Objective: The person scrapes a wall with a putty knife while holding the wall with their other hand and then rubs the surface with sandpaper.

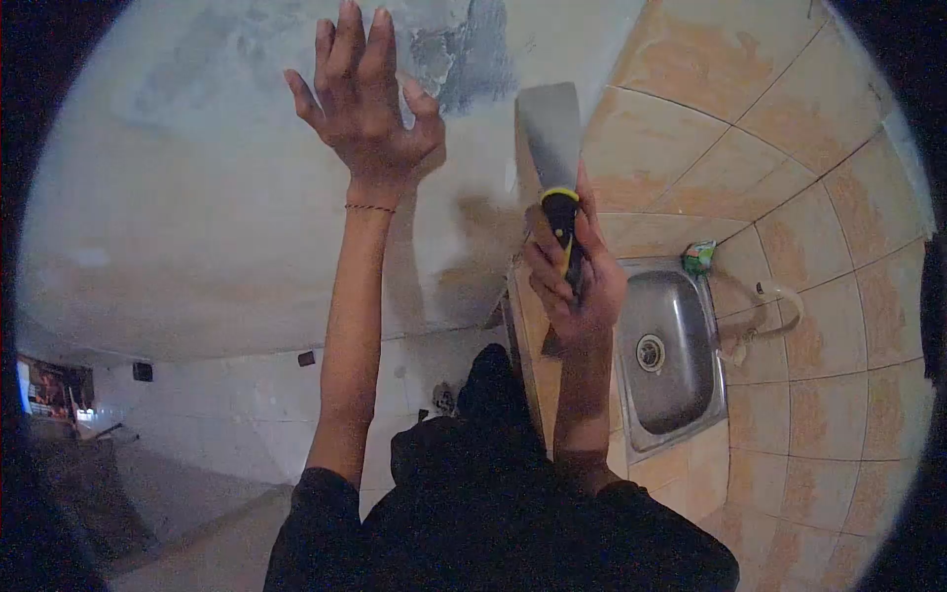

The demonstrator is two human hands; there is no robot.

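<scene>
My left hand (pixel 370 109) is spread out against the pale wall (pixel 227 207), fingers pointing up and apart, with a thin cord around the wrist. Beside its thumb is a rough grey patch (pixel 478 59) where the wall's surface looks worn or coated. My right hand (pixel 592 286) is wrapped around the black and yellow handle of a putty knife (pixel 552 128). Its wide metal blade points upward, overlapping the wall near the edge of the tiles in this view.
A steel sink (pixel 676 345) is set in a tiled counter at right, with a green packet (pixel 698 259) at its corner and a tap (pixel 784 308) on the tiled wall (pixel 809 237). Small dark boxes (pixel 143 372) sit on the lower wall at left.
</scene>
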